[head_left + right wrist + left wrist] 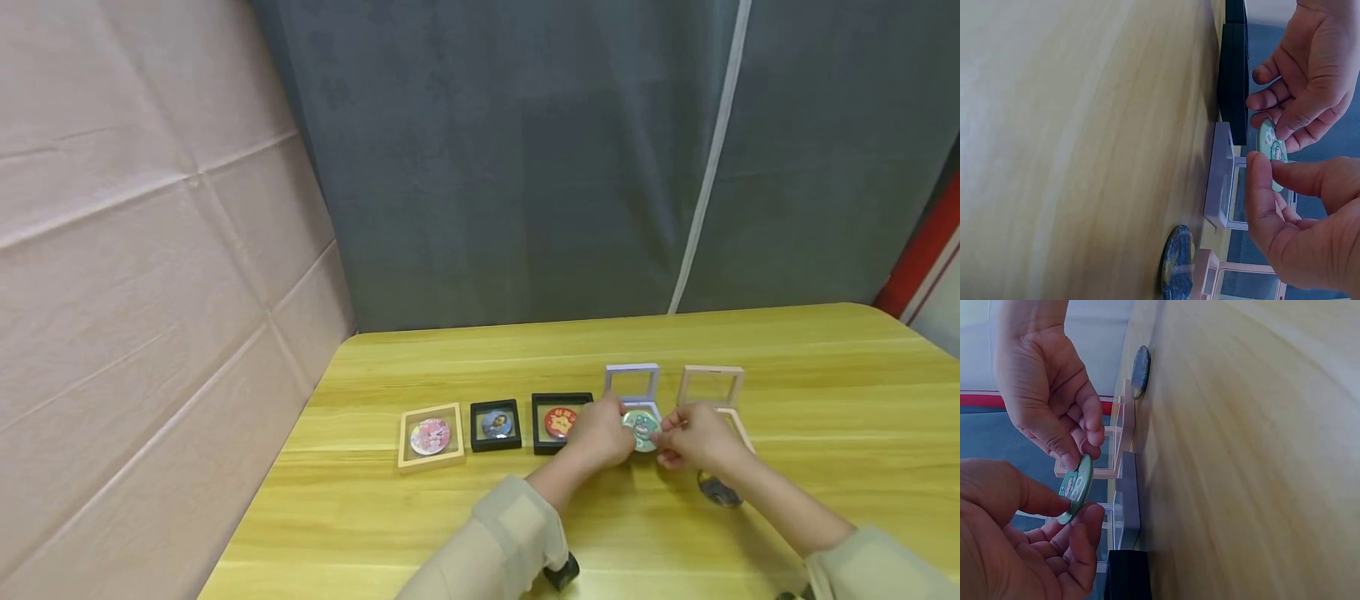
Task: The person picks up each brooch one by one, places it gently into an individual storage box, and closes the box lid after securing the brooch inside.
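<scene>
The left grip [606, 432] and right grip [696, 437] both pinch the green badge [641, 429] (a round one) above the worktop [337, 525], near the open lilac frame [1129, 503]; a dark badge [1140, 372] lies nearby.

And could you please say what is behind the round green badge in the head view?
The lilac square frame stands open behind the round green badge. The badge and left grip hide most of its lower part, so I cannot tell whether anything lies inside.
</scene>
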Available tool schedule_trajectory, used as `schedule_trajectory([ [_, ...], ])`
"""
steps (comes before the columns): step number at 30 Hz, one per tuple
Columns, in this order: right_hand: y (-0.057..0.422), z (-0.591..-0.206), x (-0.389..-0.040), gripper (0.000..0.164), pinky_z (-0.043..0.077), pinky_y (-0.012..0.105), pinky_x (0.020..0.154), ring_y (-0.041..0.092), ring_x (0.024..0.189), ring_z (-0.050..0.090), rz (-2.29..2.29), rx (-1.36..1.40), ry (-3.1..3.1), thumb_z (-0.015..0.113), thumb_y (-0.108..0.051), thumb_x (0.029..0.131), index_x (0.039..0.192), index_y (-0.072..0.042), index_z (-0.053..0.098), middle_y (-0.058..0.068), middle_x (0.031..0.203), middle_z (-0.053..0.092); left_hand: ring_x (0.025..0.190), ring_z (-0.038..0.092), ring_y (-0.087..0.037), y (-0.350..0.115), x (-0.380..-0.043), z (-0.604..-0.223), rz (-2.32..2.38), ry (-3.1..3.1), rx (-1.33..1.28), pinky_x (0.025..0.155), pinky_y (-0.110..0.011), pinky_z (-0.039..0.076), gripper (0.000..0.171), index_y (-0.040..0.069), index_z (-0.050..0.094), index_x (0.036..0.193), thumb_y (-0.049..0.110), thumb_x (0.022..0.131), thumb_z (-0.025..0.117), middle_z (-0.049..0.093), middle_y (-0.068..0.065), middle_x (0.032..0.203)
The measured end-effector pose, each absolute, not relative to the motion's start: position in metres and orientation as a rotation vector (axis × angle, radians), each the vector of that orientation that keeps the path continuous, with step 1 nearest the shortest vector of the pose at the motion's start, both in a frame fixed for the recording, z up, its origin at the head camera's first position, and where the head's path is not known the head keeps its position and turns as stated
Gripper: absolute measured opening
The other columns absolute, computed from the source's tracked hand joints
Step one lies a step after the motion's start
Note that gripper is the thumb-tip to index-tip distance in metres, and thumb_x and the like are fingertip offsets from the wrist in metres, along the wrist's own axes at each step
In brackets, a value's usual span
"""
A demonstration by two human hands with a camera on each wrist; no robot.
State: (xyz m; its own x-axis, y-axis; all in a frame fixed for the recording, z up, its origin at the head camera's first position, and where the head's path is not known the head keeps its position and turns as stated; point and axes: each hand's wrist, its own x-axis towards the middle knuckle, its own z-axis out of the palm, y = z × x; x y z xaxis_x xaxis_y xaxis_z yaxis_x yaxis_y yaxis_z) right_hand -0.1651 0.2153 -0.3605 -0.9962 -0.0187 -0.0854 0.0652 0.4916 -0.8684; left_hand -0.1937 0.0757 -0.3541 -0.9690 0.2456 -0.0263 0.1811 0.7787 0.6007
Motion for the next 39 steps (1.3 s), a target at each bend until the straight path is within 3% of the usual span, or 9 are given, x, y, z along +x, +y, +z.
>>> schedule_trajectory([
  [39,0.218,-0.355,-0.182,0.017,0.052,0.025,0.054,0.01,0.054,0.059,-1.598,0.129,2.508,0.054,0.003,0.085,0.092,0.016,0.044,0.013,0.069,0.056,0.061,0.047,-0.011,0.084,-0.209,-0.35,0.783,2.977,0.337,0.054,-0.024,0.036,0.028,0.017,0.058,0.091,0.012,0.067,0.07,0.054,0.005,0.071],
])
